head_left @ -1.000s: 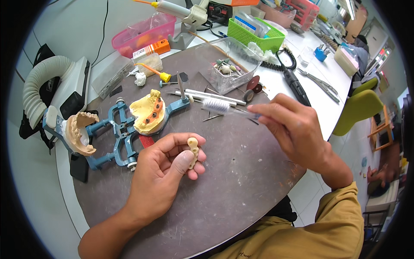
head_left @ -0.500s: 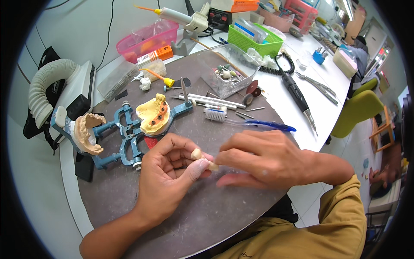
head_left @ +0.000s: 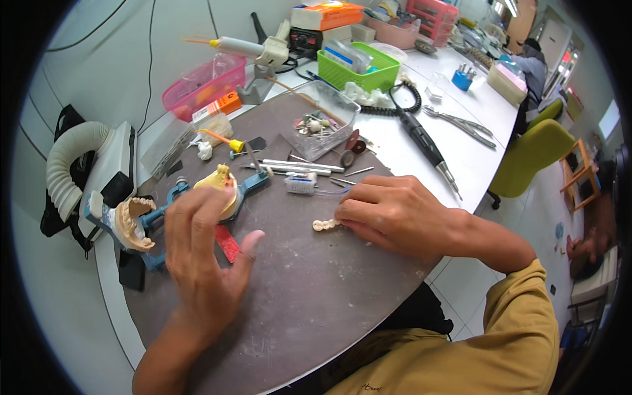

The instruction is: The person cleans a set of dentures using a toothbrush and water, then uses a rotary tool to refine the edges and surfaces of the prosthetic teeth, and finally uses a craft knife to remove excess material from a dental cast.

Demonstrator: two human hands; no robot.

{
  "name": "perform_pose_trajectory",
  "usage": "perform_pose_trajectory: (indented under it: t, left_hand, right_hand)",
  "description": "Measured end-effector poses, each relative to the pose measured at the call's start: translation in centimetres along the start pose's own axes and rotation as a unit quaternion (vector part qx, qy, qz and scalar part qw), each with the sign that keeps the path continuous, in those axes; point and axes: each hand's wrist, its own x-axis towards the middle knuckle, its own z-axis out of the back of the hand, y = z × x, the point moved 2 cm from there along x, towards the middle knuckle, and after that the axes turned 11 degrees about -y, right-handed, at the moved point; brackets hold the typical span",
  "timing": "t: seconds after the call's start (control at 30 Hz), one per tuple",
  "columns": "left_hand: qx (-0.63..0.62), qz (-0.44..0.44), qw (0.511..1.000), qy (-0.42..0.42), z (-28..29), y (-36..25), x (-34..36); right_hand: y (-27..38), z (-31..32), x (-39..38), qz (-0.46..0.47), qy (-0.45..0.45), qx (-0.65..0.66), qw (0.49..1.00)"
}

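A short row of tooth-coloured crowns, a dental bridge (head_left: 322, 225), is pinched at its right end by the fingertips of my right hand (head_left: 405, 217), low over the grey mat. My left hand (head_left: 201, 257) is spread, thumb held apart, with nothing visible in it. Its fingers reach over the blue articulator (head_left: 253, 185) and hide much of the yellow plaster model (head_left: 214, 178) mounted there. Whether the fingertips touch that model I cannot tell. On the articulator's left side sits a beige dental cast (head_left: 126, 227) with a full arch of teeth. A red strip (head_left: 227, 243) lies beside my left thumb.
Beyond my hands lie a toothbrush (head_left: 301, 185), metal hand instruments (head_left: 296, 166) and a clear box of burs (head_left: 322, 128). A black handpiece (head_left: 424, 141) and pliers (head_left: 461, 125) rest at right. A white hose (head_left: 62, 158) curves at left; a green basket (head_left: 359, 69) stands behind.
My left hand has let go of the crowns, opened and moved left toward the articulator. My right hand now holds the bridge alone. The whole view has shifted slightly.
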Motion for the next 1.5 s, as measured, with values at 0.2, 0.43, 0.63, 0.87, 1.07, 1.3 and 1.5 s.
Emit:
perform_pose_trajectory:
  t: [0.2,0.43,0.63,0.87,1.07,1.3,1.5]
  left_hand:
    - [0.080,0.061,0.986,0.132,-1.5,2.7,0.2]
    - [0.053,0.159,0.973,0.158,-1.7,3.5,0.6]
    - [0.054,0.153,0.972,0.171,0.8,0.8,0.5]
    - [0.095,0.133,0.968,0.190,2.5,-3.6,1.5]
    - [0.128,0.130,0.963,0.201,1.9,-4.2,0.8]
    - [0.089,0.110,0.971,0.194,0.7,-2.8,-0.7]
    - [0.027,0.162,0.971,0.173,0.1,-2.0,-1.5]
  right_hand:
    - [-2.0,1.0,-1.6,-0.001,-0.010,-0.027,1.000]
    - [-4.9,1.6,1.4,-0.060,-0.080,0.089,0.991]
    - [-5.0,-1.5,3.5,-0.033,0.048,-0.086,0.995]
    - [-4.9,-1.2,3.1,-0.042,-0.063,-0.073,0.994]
    - [-4.6,2.8,0.8,-0.071,-0.239,0.032,0.968]
    - [-2.2,9.2,-3.5,-0.151,-0.340,0.189,0.909]
    - [-0.7,6.7,-4.1,-0.095,-0.201,0.098,0.970]
